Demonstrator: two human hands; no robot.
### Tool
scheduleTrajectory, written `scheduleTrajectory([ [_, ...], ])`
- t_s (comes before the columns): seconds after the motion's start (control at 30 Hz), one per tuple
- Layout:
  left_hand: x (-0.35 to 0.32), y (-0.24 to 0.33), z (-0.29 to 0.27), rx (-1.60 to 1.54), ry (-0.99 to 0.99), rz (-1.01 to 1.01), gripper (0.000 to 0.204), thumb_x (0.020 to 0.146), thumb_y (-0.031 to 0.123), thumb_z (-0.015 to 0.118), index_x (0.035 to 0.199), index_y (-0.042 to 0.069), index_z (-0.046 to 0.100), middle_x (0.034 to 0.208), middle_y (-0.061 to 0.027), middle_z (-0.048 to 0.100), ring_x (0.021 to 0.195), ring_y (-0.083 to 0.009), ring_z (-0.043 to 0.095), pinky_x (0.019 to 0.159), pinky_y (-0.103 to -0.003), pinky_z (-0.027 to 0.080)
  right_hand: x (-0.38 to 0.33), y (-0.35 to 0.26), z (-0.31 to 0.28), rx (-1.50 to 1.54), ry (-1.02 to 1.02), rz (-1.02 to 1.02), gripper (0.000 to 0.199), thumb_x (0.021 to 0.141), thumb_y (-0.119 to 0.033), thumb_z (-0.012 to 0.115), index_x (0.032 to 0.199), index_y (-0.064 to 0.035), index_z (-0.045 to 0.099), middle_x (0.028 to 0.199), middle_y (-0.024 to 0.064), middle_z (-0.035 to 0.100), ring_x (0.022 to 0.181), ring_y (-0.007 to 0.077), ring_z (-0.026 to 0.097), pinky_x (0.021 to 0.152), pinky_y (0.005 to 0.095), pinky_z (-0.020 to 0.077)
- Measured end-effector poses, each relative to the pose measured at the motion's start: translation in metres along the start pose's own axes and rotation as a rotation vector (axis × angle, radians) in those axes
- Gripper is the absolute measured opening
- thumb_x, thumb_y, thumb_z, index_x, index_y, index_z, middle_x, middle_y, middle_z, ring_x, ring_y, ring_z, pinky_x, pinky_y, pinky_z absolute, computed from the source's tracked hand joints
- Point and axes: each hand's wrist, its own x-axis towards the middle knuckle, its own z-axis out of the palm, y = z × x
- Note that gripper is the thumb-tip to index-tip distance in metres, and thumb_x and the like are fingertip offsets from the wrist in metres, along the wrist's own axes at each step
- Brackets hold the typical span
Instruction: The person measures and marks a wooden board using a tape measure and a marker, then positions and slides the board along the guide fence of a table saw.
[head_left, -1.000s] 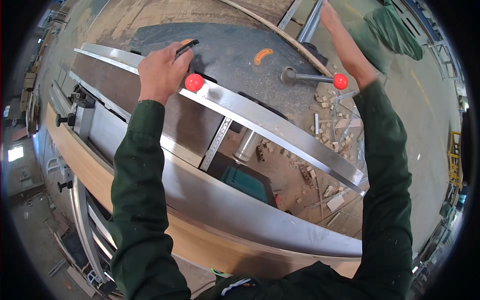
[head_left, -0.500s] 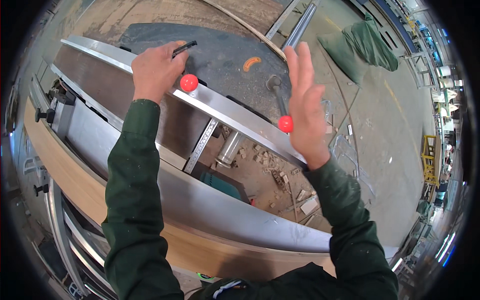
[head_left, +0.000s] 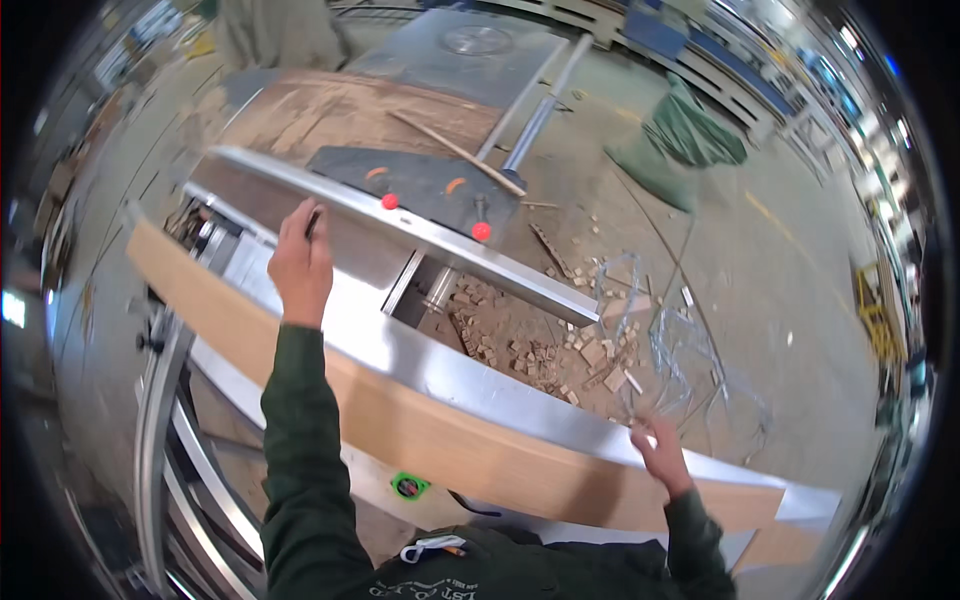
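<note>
My left hand [head_left: 300, 270] is closed around a small black pen-like tool [head_left: 313, 222], whose exact kind I cannot make out. It hovers over the pale metal machine table [head_left: 420, 363], short of the long metal fence [head_left: 450, 240]. Two levers with red ball knobs [head_left: 481, 231] stand behind the fence. A long light-wood board [head_left: 430, 415] lies along the near side of the table. Over its right part is my right hand [head_left: 664, 458], empty, with bent fingers held apart and slightly blurred by motion.
Wood offcuts [head_left: 590, 350] and clear plastic strapping [head_left: 690, 350] litter the floor beyond the table. A green sack [head_left: 670, 145] slumps at the far right. Below the board sits a green round item [head_left: 409, 486]. Metal rails [head_left: 160, 430] stand at left.
My view has swung back, showing more of the board. Both hands have come away from the red knobs toward me; the right has dropped low to the board. The left keeps the black tool.
</note>
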Motion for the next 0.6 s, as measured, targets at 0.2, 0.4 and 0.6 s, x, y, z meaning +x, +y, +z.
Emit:
scheduleTrajectory([
  [0.2,-0.191,0.001,-0.116,0.221,0.273,-0.577,0.036,0.104,0.035,0.057,0.105,0.0,0.068,0.097,-0.0194,0.067,0.091,-0.034,0.066,0.081,-0.038,0.052,-0.113,0.096,-0.012,-0.366,-0.038,-0.01,0.052,0.085,-0.055,0.064,0.103,-0.0076,0.074,0.093,0.0192,0.071,0.091,0.0397,0.065,0.081,0.0522,0.0497],
  [0.4,-0.329,0.046,-0.091,-0.834,0.014,-1.401,0.048,0.098,0.056,0.062,0.1,0.008,0.061,0.07,-0.0039,0.057,0.045,-0.0176,0.048,0.044,-0.036,0.048,-0.082,0.165,-0.031,-0.029,-0.542,0.15,0.074,0.096,-0.068,0.049,0.109,-0.0005,0.075,0.105,0.0294,0.071,0.101,0.0396,0.071,0.089,0.0451,0.0537],
  [0.6,-0.364,0.052,-0.094,-0.857,0.086,-1.328,0.043,0.096,0.046,0.071,0.071,0.013,0.058,0.058,0.0,0.049,0.039,-0.0128,0.036,0.037,-0.035,0.033,-0.101,0.166,-0.034,-0.22,-0.367,-0.012,0.08,0.102,-0.068,0.036,0.095,0.0013,0.075,0.091,0.034,0.068,0.099,0.0494,0.067,0.088,0.0502,0.0515],
])
